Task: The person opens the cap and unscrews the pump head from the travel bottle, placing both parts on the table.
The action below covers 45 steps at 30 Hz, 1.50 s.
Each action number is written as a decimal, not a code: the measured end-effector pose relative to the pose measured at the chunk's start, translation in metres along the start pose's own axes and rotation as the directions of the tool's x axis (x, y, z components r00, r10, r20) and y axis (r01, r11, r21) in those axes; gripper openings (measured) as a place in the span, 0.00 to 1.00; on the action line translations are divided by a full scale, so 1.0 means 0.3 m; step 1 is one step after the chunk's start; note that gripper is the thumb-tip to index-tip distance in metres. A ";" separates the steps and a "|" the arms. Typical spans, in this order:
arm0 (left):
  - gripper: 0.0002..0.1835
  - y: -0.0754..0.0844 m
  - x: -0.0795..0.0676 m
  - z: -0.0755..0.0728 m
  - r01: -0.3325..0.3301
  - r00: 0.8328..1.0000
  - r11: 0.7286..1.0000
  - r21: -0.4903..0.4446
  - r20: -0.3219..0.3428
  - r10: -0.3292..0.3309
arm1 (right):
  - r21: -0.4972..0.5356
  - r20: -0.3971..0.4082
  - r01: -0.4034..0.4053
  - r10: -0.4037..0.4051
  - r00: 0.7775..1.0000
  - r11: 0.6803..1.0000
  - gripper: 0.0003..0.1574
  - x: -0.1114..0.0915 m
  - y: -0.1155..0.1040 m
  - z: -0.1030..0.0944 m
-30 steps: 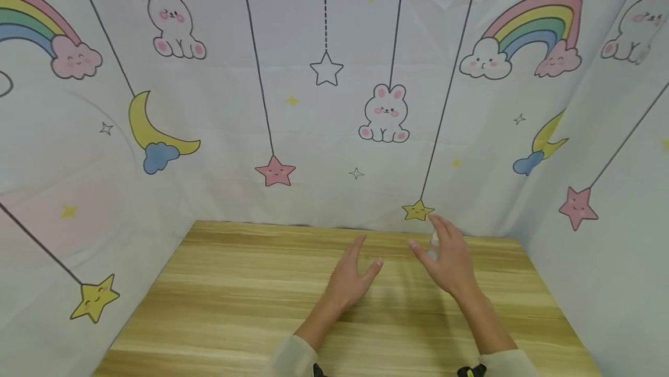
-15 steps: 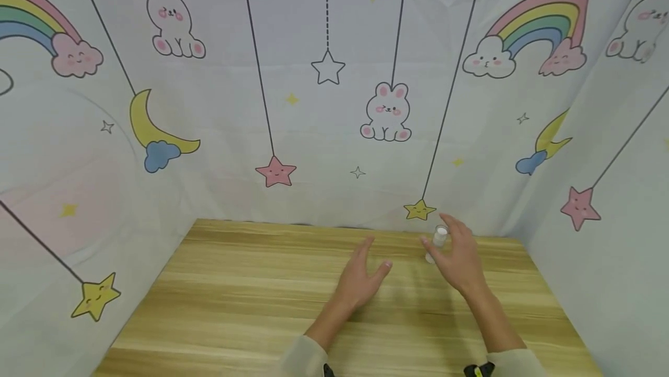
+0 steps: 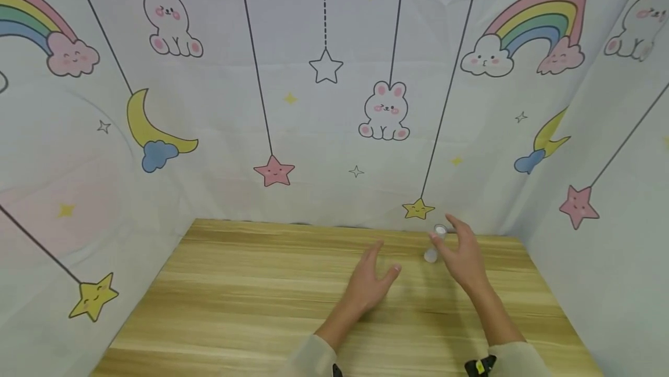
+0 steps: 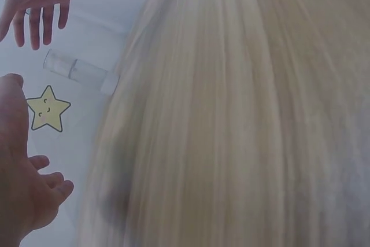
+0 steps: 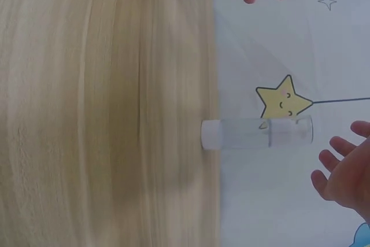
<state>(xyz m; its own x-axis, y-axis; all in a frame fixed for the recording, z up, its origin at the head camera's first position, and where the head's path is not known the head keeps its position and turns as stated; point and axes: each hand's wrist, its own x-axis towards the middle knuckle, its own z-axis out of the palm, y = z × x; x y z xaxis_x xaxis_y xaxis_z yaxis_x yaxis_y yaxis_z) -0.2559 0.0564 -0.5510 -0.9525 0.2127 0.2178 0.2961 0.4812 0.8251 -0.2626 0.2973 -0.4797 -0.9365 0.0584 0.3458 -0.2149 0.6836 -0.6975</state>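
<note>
A slim, clear, cylindrical bottle (image 5: 245, 133) with a white end (image 5: 211, 135) stands upright on the wooden table near the back. In the head view, my right hand (image 3: 462, 255) partly covers the bottle's middle from just right of it. Its thumb and fingers are spread apart; the right wrist view shows a gap between fingers and bottle. My left hand (image 3: 367, 281) is left of the bottle, fingers extended and thumb apart, holding nothing. The left wrist view shows both hands, with the bottle (image 4: 81, 72) beyond them.
The wooden table (image 3: 251, 284) runs back to a white cloth backdrop (image 3: 230, 104) printed with stars, rabbits, moons and rainbows. More cloth closes in both sides. Dark wrist straps (image 3: 481, 365) show by the sleeves.
Both hands have shifted right. My right hand has drawn away from the bottle, which now shows more, top and bottom. The bottle stays in about the same place.
</note>
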 end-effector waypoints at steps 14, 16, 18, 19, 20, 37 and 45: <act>0.40 0.028 0.021 0.043 -0.008 1.000 0.999 -0.036 0.001 0.008 | 0.179 0.023 -0.058 0.055 0.998 0.982 0.47 0.014 0.048 0.018; 0.39 0.034 0.028 0.048 -0.015 1.000 0.999 -0.032 0.005 0.015 | 0.204 0.033 -0.072 0.066 0.997 0.976 0.47 0.018 0.054 0.019; 0.38 0.041 0.035 0.054 -0.015 1.000 0.999 -0.031 0.010 0.015 | 0.217 0.040 -0.085 0.078 0.996 0.973 0.48 0.023 0.062 0.019; 0.38 0.045 0.039 0.057 -0.014 1.000 0.999 -0.030 0.010 0.014 | 0.220 0.041 -0.091 0.084 0.996 0.971 0.47 0.026 0.067 0.020; 0.38 0.049 0.042 0.060 -0.005 1.000 1.000 -0.031 0.013 0.005 | 0.225 0.043 -0.098 0.091 0.995 0.969 0.48 0.029 0.072 0.021; 0.36 0.077 0.139 0.124 0.040 0.999 0.988 -0.147 -0.029 -0.045 | 0.256 0.065 -0.152 0.140 0.988 0.955 0.51 0.053 0.100 0.022; 0.37 0.100 0.170 0.191 0.060 0.998 0.964 -0.260 -0.001 -0.062 | 0.251 0.065 -0.145 0.133 0.989 0.957 0.51 0.064 0.128 0.019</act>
<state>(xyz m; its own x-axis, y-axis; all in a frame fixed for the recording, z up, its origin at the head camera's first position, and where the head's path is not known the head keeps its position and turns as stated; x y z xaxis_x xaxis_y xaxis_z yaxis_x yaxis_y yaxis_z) -0.2916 0.1303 -0.5449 -0.9692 0.1815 0.1667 0.2102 0.2554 0.9437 -0.2905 0.3205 -0.5035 -0.9728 0.1011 0.2083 -0.1392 0.4636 -0.8750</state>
